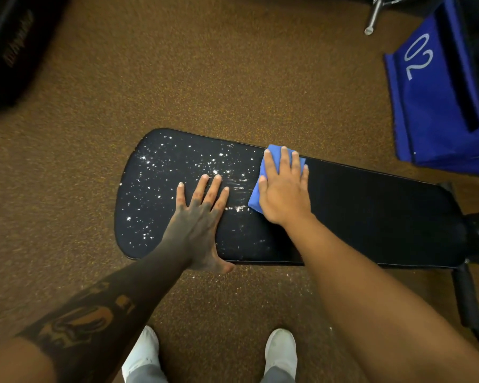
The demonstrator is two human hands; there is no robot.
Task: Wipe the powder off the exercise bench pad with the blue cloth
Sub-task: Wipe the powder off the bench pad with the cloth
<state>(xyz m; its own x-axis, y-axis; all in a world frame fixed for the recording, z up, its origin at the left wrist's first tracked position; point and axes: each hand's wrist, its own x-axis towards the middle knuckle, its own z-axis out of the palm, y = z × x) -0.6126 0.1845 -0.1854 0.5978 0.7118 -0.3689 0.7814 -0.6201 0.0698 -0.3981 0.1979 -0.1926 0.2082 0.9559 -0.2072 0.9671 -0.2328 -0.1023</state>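
- My right hand (284, 189) presses flat, fingers spread, on the blue cloth (256, 199)
- My left hand (202, 217) lies open-fingered on the bench pad (371, 211)
- Powder (161, 172) speckles the pad's left half

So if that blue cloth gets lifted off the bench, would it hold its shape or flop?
Probably flop: the blue cloth looks soft and folded, flattened under the right hand. It seems light. Pushed along the bench pad, it likely slides easily.

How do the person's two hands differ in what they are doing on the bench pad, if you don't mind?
The right hand presses the blue cloth flat; the left hand rests bare on the bench pad. The right sits at the clean side's edge, the left amid powder. Both lie palm down, fingers spread.
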